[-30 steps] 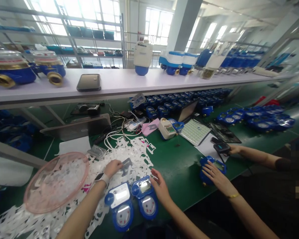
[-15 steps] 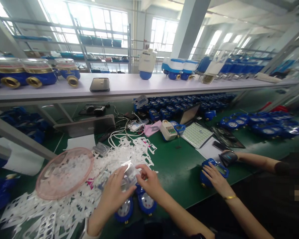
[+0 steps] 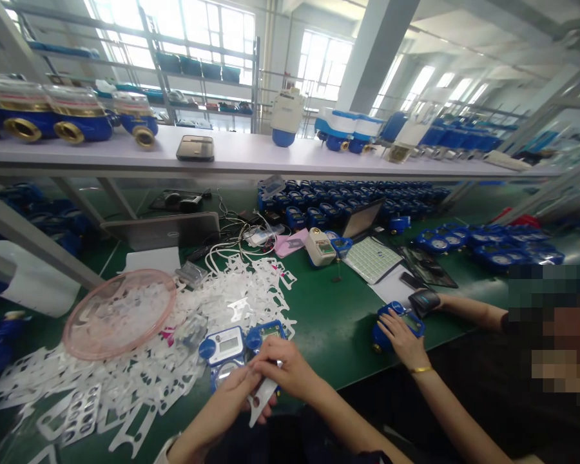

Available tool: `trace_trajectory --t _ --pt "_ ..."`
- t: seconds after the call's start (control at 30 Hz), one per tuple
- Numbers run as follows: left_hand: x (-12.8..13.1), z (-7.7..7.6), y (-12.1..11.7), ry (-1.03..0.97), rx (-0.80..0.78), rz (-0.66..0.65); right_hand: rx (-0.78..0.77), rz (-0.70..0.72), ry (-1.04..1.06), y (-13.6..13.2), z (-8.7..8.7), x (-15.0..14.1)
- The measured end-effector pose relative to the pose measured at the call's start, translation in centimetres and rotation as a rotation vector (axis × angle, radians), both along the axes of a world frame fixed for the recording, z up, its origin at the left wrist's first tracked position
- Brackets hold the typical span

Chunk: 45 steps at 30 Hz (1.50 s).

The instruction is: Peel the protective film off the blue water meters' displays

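Note:
My left hand (image 3: 232, 394) and my right hand (image 3: 289, 368) meet low in front of me, fingers closed on a thin white die-cut face plate (image 3: 263, 398) with cut-out openings. The plate hangs slanted toward me. Just beyond the hands are two blue water meters. The left water meter (image 3: 225, 345) has a white face with a grey display window. On the right water meter (image 3: 270, 330) a green circuit board shows; my right hand covers its lower part. Clear plastic covers (image 3: 192, 332) lie left of the meters.
Loose white die-cut plates (image 3: 140, 377) spread across the green bench around a pink basket (image 3: 120, 274). A co-worker's hand (image 3: 406, 338) rests on a blue meter at right; the other holds a dark scanner (image 3: 424, 301). A white shelf (image 3: 251, 158) runs across the back.
Both hands have come down toward me from the pile. Earlier a clear plastic piece was between them; now they hold a white die-cut plate. The meter faces have come into view.

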<state>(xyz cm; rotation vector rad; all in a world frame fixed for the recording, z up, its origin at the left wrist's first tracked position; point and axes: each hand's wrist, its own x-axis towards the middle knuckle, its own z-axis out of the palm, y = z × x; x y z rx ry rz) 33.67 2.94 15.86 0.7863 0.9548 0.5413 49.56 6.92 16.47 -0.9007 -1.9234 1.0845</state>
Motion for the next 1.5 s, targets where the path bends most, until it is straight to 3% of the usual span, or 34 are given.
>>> trace_trajectory --t 0.07,0.27,0.47,0.6,0.93,1.07,1.13,1.2,1.27,1.37,1.43,1.5 --pt "0.0 -0.1 -0.2 -0.017 -0.008 0.016 -0.035 0.022 -0.007 -0.2 0.0 0.0" --pt "-0.4 -0.8 -0.1 0.162 0.234 0.033 -0.105 0.022 -0.006 0.0 0.5 -0.6" --pt "-1.0 -0.9 -0.9 0.035 0.079 0.016 0.008 0.141 -0.006 0.1 -0.5 -0.6" --pt "-1.0 -1.2 -1.5 0.039 0.058 0.013 0.102 0.198 -0.032 0.0 -1.3 -0.3" --pt "-2.1 -1.3 -1.2 -0.029 0.022 0.116 0.323 0.196 -0.134 0.6 -1.0 -0.7" --pt "-1.5 -1.4 -1.1 0.0 -0.047 0.252 0.419 0.117 -0.211 0.9 -1.0 -1.5" --pt "-1.3 -1.3 -0.6 -0.076 -0.127 0.459 0.512 0.063 -0.271 0.7 -1.0 -1.8" --pt "-1.7 -1.0 0.5 -0.185 -0.221 0.722 0.558 0.115 -0.33 0.1 -0.8 -1.9" --pt "-2.9 -0.8 1.7 -0.264 -0.266 0.957 0.498 0.245 -0.369 -0.6 -0.3 -1.6" --pt "-4.9 -1.4 3.0 -0.293 -0.169 1.129 0.212 0.398 -0.344 -0.7 0.6 -0.7" --pt "-5.5 -2.5 3.0 -0.2 -0.056 1.119 -0.002 0.273 -0.292 0.3 0.7 -0.1" --pt "-5.3 -3.6 2.5 0.026 0.127 0.978 -0.115 -0.032 -0.217 1.9 0.5 0.3"
